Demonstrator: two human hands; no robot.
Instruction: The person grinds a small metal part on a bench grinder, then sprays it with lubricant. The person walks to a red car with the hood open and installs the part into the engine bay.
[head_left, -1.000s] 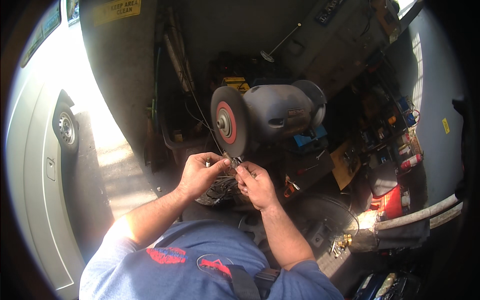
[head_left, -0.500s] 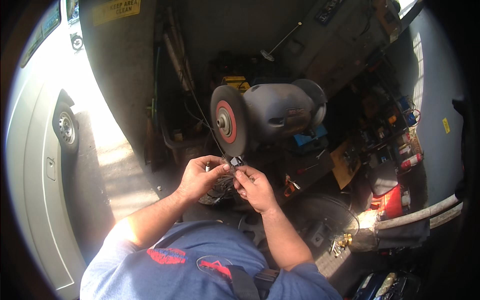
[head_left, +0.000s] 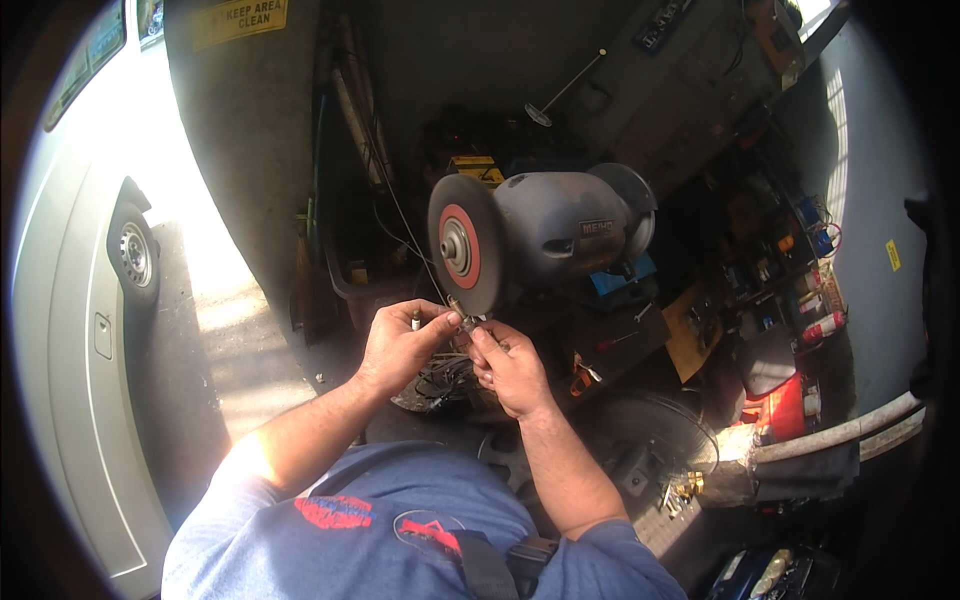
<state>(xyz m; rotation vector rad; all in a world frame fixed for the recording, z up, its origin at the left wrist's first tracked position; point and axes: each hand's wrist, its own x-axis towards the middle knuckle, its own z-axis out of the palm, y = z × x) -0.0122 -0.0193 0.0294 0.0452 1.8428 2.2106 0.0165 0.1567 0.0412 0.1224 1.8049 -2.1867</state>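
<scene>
In front of me is a blue-grey bench grinder (head_left: pixel 565 215) with a dark round wheel (head_left: pixel 482 240) with a red centre on its left end. Just below that wheel my hands meet at a small metal spark plug (head_left: pixel 458 307), its tip pointing up at the wheel's lower edge. My left hand (head_left: pixel 395 345) pinches it between thumb and fingers. A second, white-bodied plug (head_left: pixel 416 319) sticks up from the same hand. From the right, my right hand (head_left: pixel 512 372) grips the pinched plug with thumb and curled fingers. Whether tip and wheel touch, I cannot tell.
A coil of wire (head_left: pixel 440 385) lies beneath my hands, with orange-handled pliers (head_left: pixel 582 380) to the right. Farther right are a fan (head_left: pixel 640 440), a red container (head_left: pixel 780 405) and cluttered shelves (head_left: pixel 780 245). A light-coloured van (head_left: pixel 80 330) stands at the left.
The pinched plug has turned, and its tip now shows pointing up and left at the wheel. My fingers have shifted slightly around it; both forearms are nearly where they were.
</scene>
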